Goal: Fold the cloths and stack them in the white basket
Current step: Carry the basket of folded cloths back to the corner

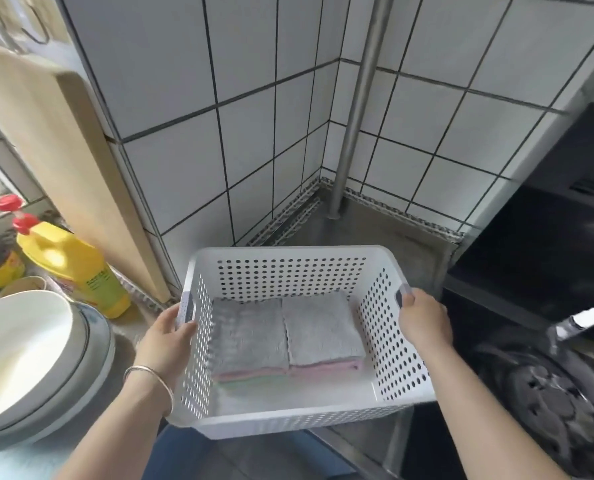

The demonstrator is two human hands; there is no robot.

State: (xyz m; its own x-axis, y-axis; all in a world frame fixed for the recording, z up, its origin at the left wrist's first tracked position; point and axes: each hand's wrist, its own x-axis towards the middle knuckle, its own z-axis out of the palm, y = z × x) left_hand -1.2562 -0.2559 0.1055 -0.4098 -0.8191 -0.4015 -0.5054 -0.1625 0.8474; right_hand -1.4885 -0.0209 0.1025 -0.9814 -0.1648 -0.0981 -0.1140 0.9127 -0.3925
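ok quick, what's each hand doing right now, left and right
Left hand: grips the left handle of the white basket.
Right hand: grips the basket's right handle.

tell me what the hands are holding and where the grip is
Both hold the white basket: the left hand grips its left handle slot, the right hand its right one. Folded cloths lie inside.

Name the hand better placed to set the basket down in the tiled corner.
Neither alone: the left hand and right hand each grip a handle of the white basket, so both.
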